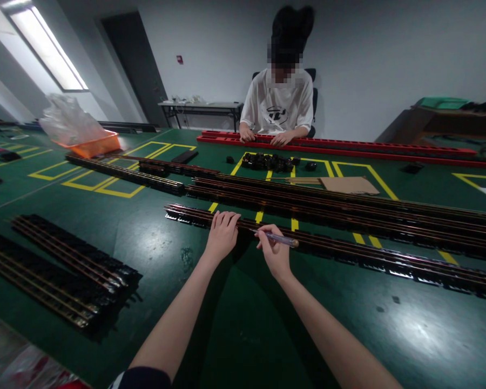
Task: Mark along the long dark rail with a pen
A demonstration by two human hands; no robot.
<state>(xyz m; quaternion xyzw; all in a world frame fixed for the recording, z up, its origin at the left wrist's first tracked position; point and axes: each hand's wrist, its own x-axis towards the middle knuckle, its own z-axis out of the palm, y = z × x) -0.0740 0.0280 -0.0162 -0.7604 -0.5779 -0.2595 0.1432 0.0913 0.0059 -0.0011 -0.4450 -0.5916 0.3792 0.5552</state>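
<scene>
A long black strip with copper-coloured rods along it lies across the green table in front of me. My left hand is on this strip near its left end, fingers bent over it and pressing it. In my right hand is a small screwdriver with a translucent purplish handle, held like a pen. Its thin tip points left to the strip, just right of my left hand; whether it touches is too small to tell. Behind this strip lie several similar strips.
Two shorter rodded strips lie at left on the green table. Farther back are black small parts, cardboard and an orange bin with a plastic bag. Across the table a co-worker has both hands at a red rail.
</scene>
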